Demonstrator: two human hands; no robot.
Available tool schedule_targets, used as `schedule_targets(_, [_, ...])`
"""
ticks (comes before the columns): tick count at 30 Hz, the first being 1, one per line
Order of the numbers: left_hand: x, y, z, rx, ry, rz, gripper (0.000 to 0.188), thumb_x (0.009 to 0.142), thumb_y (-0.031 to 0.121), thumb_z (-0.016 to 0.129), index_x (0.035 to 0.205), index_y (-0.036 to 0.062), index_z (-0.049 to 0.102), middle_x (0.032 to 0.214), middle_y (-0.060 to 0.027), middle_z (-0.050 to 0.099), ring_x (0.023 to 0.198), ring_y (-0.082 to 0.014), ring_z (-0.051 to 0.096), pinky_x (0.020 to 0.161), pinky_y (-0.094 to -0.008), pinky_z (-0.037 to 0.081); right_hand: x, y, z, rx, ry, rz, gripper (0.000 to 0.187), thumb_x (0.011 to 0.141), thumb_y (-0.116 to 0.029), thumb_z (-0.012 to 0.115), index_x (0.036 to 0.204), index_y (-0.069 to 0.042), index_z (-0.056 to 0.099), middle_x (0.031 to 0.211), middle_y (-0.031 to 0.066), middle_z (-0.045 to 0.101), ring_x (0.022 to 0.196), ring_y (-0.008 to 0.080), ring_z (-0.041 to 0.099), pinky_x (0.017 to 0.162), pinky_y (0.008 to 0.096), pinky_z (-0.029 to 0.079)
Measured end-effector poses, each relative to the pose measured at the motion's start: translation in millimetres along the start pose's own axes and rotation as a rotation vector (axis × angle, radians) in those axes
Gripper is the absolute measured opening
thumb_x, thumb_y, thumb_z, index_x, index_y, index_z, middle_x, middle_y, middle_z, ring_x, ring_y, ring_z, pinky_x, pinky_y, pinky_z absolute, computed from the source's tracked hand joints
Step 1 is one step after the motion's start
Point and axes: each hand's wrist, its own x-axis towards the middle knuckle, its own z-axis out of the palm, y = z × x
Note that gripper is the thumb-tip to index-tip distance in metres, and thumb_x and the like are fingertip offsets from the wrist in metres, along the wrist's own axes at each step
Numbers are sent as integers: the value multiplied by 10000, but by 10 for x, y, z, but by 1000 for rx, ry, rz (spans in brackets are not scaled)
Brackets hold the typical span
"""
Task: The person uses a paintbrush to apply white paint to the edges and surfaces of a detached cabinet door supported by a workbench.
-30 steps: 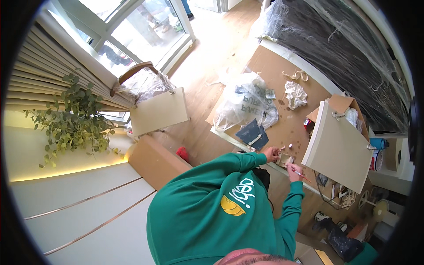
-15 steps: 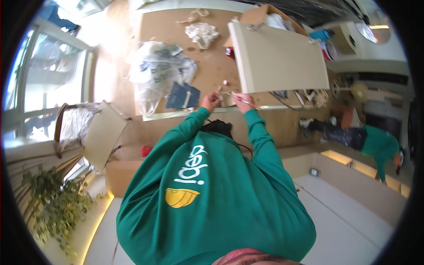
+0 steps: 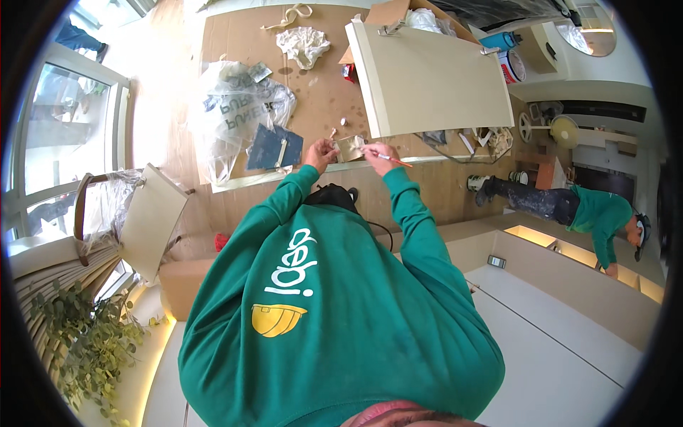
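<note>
Slim tool (image 3: pixel 395 160), cream panel (image 3: pixel 434 85) near, blue board (image 3: pixel 265 146)

Strong daylight enters through the glass panes (image 3: pixel 67 107), and beyond the left edge of the cardboard (image 3: pixel 324 99) the floor (image 3: pixel 171 43) is almost white (the glare is quite heavy there). Straight lines bend toward the dark, round rim.
</note>
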Motion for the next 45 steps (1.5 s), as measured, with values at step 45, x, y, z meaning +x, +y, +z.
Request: schedule_targets(45, [32, 29, 31, -4, 33, -27, 194, 879, 10, 707, 950, 11, 526, 782, -42, 620, 700, -115, 633, 598, -266, 573, -439, 608, 187, 785, 199, 341, 307, 950, -287, 652, 1103, -29, 717, 1000, 75, 753, 783, 92, 681, 613, 208, 436])
